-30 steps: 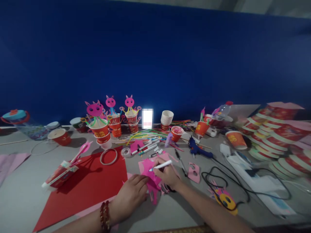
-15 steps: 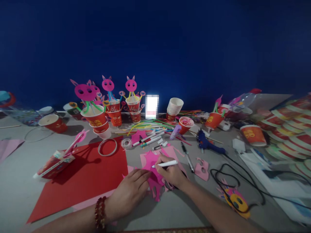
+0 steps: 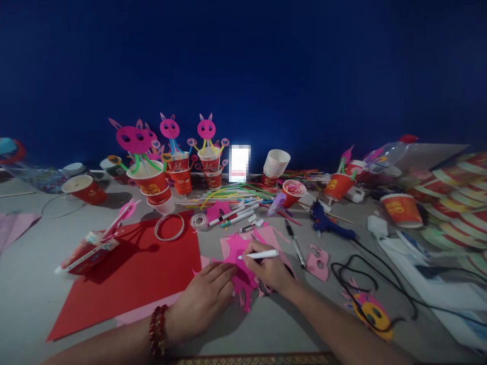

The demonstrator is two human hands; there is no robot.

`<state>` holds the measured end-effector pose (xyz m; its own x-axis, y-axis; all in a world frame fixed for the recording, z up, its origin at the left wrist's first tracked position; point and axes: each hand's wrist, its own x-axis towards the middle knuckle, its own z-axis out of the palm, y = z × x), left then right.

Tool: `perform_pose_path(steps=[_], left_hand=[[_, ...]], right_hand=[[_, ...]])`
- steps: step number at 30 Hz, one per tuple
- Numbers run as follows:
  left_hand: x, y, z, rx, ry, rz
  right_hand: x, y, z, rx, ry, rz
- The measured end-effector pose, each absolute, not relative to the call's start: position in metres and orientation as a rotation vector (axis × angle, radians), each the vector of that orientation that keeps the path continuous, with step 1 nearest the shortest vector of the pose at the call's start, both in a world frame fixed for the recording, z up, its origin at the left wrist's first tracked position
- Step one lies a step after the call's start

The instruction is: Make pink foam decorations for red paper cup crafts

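Observation:
My right hand (image 3: pixel 268 266) grips a white marker (image 3: pixel 263 254), its tip down at a bright pink cut-out paper (image 3: pixel 243 274). Flat on the left edge of that paper lies my left hand (image 3: pixel 209 294), fingers stretched out and holding nothing; a beaded bracelet circles its wrist. Under the bright pink piece is a paler pink sheet (image 3: pixel 272 238). Something dark, partly hidden, shows beneath my right hand. A black pen (image 3: pixel 296 246) and a light pink cut-out with holes (image 3: pixel 317 262) lie to the right.
Red card (image 3: pixel 125 284) covers the left side, with a tipped decorated cup (image 3: pixel 89 252) and a tape ring (image 3: pixel 169 226) on it. Paper cups with pink figures (image 3: pixel 148 175) stand behind. A blue glue gun (image 3: pixel 331 225) trails its black cable (image 3: pixel 395 284) at right. Markers and pipe cleaners lie ahead.
The view has shifted slightly. Both hands stay at the pink paper, the marker tip near the same spot, perhaps a little higher up the paper.

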<state>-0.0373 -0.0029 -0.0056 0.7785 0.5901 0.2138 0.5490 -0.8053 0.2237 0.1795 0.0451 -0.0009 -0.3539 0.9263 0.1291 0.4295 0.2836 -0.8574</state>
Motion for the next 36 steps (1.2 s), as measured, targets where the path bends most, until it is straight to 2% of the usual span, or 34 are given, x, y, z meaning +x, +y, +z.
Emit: perform_pose_path(steps=[36], left_hand=[[-0.035,-0.0031,-0.001,2.762,0.945,0.438]], right_hand=[[0.1791,0.0453,0.0007,-1.223,-1.96,0.955]])
